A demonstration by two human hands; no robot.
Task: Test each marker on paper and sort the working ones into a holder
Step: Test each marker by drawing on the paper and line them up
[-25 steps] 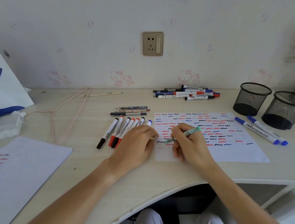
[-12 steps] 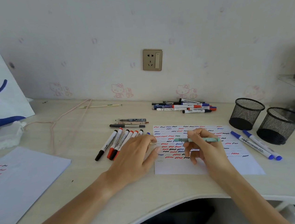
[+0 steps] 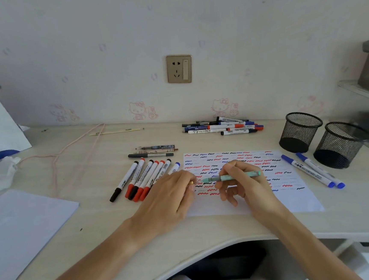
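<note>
teal marker (image 3: 238, 176) held level just above the test paper (image 3: 296, 199), pinched in the right hand (image 3: 244, 184), tip toward the left hand (image 3: 169, 199), whose fingers curl round a small yellowish piece, probably its cap. mesh holders (image 3: 300, 130) stand well apart at right. risk: a misaligned cap could smear ink on fingers or paper. compared with a second ago, the marker has lifted from writing to horizontal.

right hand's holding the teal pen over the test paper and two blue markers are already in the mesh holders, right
Not quite. The right hand does hold the teal pen over the test paper, but the head view shows the two blue markers lying on the desk beside the mesh holders.
</note>
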